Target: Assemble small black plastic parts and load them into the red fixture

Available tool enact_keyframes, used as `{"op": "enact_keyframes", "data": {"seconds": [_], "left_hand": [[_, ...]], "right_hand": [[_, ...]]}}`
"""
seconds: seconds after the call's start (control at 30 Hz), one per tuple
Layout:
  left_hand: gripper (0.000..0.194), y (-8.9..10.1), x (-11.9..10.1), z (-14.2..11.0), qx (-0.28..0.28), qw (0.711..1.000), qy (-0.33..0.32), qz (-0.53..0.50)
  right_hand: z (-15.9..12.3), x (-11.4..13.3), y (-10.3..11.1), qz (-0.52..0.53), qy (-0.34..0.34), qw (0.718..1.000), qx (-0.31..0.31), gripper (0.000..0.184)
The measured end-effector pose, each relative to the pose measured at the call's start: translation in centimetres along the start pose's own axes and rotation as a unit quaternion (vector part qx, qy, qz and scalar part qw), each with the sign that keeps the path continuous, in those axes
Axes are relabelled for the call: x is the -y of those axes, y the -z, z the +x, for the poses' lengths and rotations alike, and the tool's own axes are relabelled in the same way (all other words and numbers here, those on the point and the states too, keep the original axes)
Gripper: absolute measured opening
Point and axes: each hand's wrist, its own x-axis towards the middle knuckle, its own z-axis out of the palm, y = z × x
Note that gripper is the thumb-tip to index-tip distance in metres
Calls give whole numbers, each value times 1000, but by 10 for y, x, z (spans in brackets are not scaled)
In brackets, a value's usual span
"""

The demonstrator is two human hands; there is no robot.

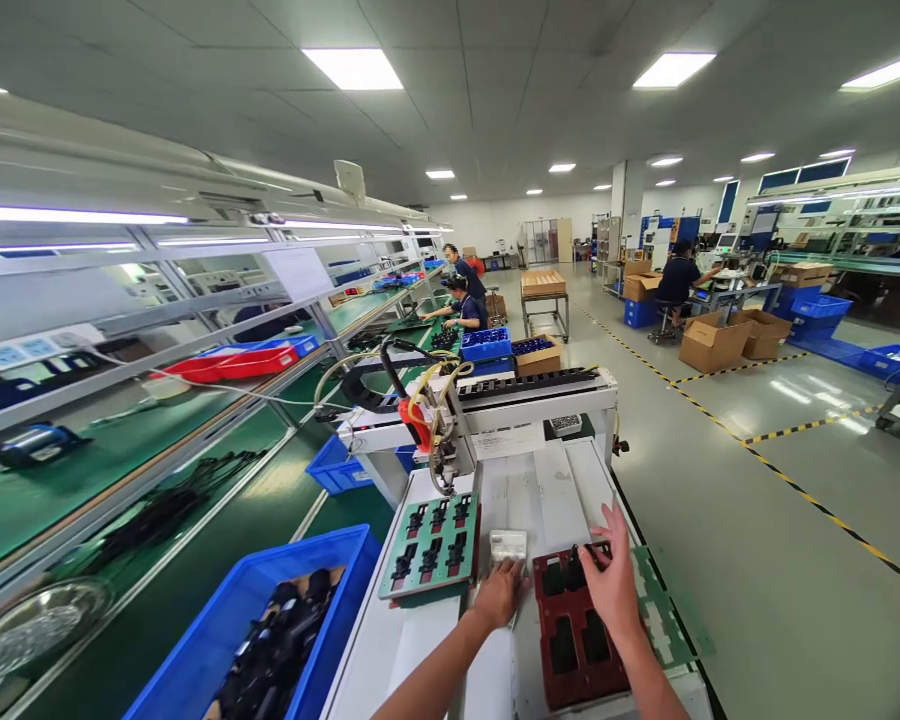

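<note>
The person stands at the near end of a white machine table (547, 500), both bare forearms reaching in from the bottom of the view. The left hand (499, 592) lies knuckles up on the table, fingers curled loosely, its tips just at the near edge of a small pale block (508, 545); whether it grips the block I cannot tell. The right hand (612, 578) is spread wide, fingers fanned, resting on the far right corner of a dark red jig tray (570, 640), with the fingertips touching a small black part (574, 570) seated in one of the tray's far pockets. It does not close around anything.

The red tray sits near the right of the table, its near pockets showing dark cut-outs. Just left of it, beyond the left hand, a green jig plate (435, 545) holds rows of black parts, and above that plate hangs the machine head (446, 430) with its hoses and a red fitting. To the near left a blue bin (232, 620) stands on the green belt line, filled with black pieces.

Far down the line two workers (461, 295) in dark shirts bend over the bench; another sits far right among cardboard boxes (712, 342).
</note>
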Motion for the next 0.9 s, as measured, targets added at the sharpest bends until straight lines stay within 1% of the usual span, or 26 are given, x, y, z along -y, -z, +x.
{"op": "enact_keyframes", "data": {"seconds": [0.07,0.13,0.17,0.2,0.23,0.27,0.3,0.33,0.4,0.47,0.5,0.57,0.6,0.63,0.67,0.73,0.77,0.8,0.9], "left_hand": [[51,-3,-7,-17,-10,1000,6,-5],[51,0,-19,-33,-36,999,6,-12],[51,3,-27,-42,-63,997,-3,-36],[50,8,-36,-51,-94,992,-21,-81],[49,12,-46,-61,-120,981,-45,-149],[49,16,-57,-72,-136,959,-70,-237],[51,20,-67,-82,-132,930,-88,-331],[56,22,-78,-92,-116,896,-95,-417],[68,23,-97,-110,-61,834,-83,-542],[75,20,-111,-124,-19,780,-65,-622],[77,19,-117,-131,-10,753,-60,-655],[78,20,-127,-142,-21,705,-53,-707],[80,23,-131,-147,-36,688,-53,-723],[81,27,-135,-151,-52,678,-56,-731],[82,33,-139,-156,-66,677,-63,-730],[79,47,-146,-162,-91,693,-79,-711],[75,54,-150,-164,-102,704,-81,-698],[71,61,-153,-166,-111,714,-79,-686],[67,76,-160,-169,-106,729,-63,-673]], "right_hand": [[10,24,5,50,-38,998,-13,90],[15,41,10,85,-65,994,-3,96],[15,48,11,98,-75,992,5,96],[14,53,12,109,-84,990,14,97],[12,58,13,121,-91,988,25,96],[8,63,13,133,-99,986,35,96],[4,67,12,144,-105,983,46,95],[0,72,12,155,-111,980,58,94],[-8,82,9,170,-120,975,81,91],[-15,91,8,188,-123,968,113,86],[-18,95,7,199,-120,963,135,82],[-26,102,7,207,-98,959,169,76],[-30,105,8,195,-81,962,173,73],[-34,109,9,172,-68,970,160,71],[-38,113,11,145,-63,978,137,69],[-47,122,16,127,-86,984,91,68],[-50,126,18,143,-114,980,85,69],[-54,129,21,171,-147,970,96,71],[-64,135,26,248,-229,924,178,80]]}}
